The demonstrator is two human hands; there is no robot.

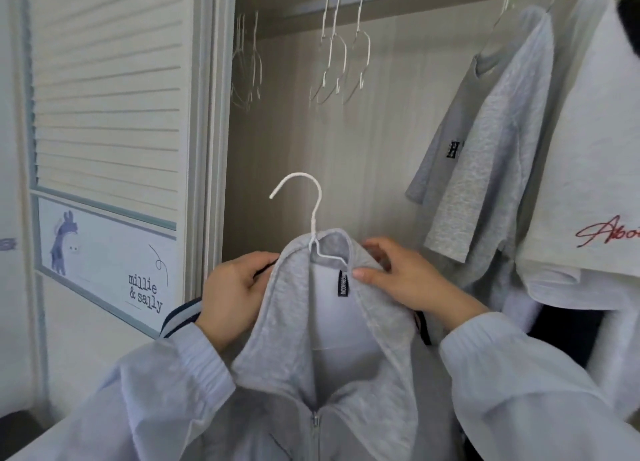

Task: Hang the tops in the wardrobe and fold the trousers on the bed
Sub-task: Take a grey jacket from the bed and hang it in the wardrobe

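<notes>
Tops [485, 142] were already hung right of the right hand [401, 280]; the grey jacket [311, 356], hangered but unhung, was gripped by it and the left hand [235, 291].

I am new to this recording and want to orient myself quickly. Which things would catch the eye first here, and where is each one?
In the lower centre, both hands hold a grey zip-up top on a white hanger: the left hand grips the collar's left side and the right hand pinches its right side. Above them, empty wire hangers hang on the wardrobe rail, and on the right hang pale tops, one with red script lettering.
</notes>
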